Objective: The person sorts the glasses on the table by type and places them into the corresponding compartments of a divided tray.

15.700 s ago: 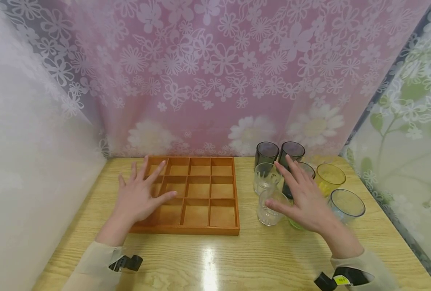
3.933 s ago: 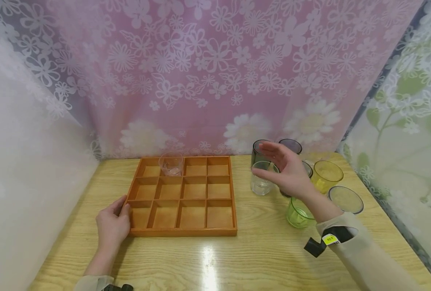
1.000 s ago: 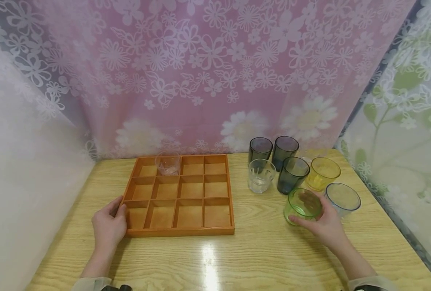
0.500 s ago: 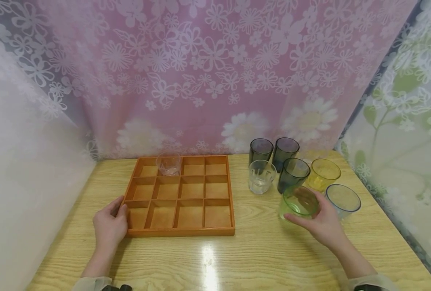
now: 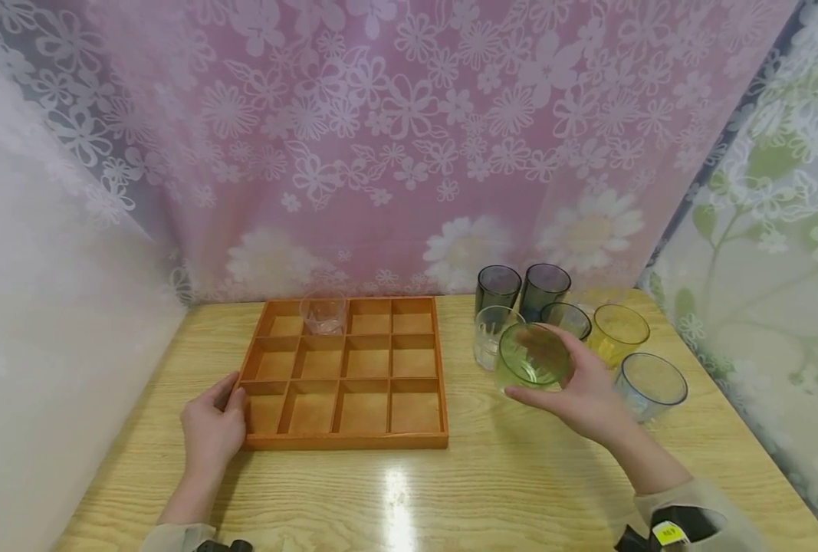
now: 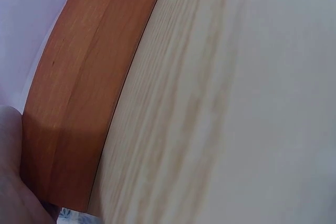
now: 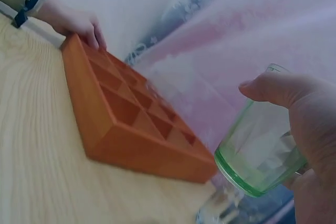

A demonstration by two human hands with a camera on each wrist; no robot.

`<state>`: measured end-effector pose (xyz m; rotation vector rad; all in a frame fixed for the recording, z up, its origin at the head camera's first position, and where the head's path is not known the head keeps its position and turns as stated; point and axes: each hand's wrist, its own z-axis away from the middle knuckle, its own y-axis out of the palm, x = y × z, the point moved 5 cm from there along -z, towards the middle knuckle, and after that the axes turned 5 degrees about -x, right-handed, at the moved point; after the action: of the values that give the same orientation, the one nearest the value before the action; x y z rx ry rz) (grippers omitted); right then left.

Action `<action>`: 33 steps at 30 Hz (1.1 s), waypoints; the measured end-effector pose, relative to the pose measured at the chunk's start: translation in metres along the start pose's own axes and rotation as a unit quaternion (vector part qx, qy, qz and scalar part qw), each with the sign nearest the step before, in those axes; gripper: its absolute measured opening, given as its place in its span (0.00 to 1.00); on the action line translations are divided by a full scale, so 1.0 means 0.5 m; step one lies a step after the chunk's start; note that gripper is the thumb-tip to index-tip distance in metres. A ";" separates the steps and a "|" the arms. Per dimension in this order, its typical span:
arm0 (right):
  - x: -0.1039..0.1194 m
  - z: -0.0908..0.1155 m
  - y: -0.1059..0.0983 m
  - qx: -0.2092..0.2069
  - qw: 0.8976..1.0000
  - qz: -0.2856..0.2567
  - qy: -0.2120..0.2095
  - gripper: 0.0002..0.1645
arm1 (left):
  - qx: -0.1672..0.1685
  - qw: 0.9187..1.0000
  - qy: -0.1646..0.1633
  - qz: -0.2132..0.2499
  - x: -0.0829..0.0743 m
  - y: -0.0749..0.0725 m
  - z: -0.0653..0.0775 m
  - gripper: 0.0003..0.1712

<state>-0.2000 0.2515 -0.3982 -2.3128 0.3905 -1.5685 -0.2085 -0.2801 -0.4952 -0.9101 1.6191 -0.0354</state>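
My right hand (image 5: 584,395) grips a green-tinted glass (image 5: 529,360) by its side, thumb at the front and fingers behind. In the right wrist view the same green glass (image 7: 257,156) hangs clear of the table, its base toward the wooden tray. My left hand (image 5: 214,420) holds the left edge of the orange-brown divided tray (image 5: 346,441) near its front corner. One clear glass (image 5: 324,314) stands in a back-row compartment, second from the left. Close behind the green glass is another clear glass (image 5: 491,337), partly overlapped by it.
Dark grey glasses (image 5: 498,287) stand at the back right, one partly hidden by my right hand. A yellow glass (image 5: 619,337) and a blue-rimmed glass (image 5: 652,387) are farther right. A pink flowered curtain (image 5: 353,192) closes off the wooden table's back.
My right hand has lifted the green glass from among the other glasses and carried it left. The left hand stays on the tray. Earlier, a clear glass went into the tray.
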 end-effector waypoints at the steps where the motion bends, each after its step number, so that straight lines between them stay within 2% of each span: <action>1: 0.007 -0.006 0.006 0.003 1.000 0.002 -0.003 0.51 | 0.000 1.000 0.000 -0.001 0.000 0.000 0.000 0.20; 11: 0.047 -0.068 0.062 0.044 0.997 -0.050 -0.027 0.50 | 0.001 1.000 -0.003 0.005 -0.003 -0.004 0.002 0.20; 18: 0.061 -0.095 0.105 0.054 0.993 -0.093 -0.039 0.50 | 0.000 1.000 0.001 0.008 -0.011 -0.004 -0.002 0.19; 26: 0.080 -0.122 0.155 0.060 0.992 -0.093 -0.054 0.50 | -0.003 1.000 0.007 0.013 -0.009 -0.004 -0.005 0.19; 33: 0.091 -0.144 0.203 0.079 0.991 -0.100 -0.031 0.49 | -0.005 1.000 0.004 0.014 -0.007 -0.004 0.000 0.19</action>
<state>-0.2555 0.1329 -0.3761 -2.3295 0.0169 -1.5503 -0.2077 -0.2795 -0.4914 -0.8971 1.6404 -0.0115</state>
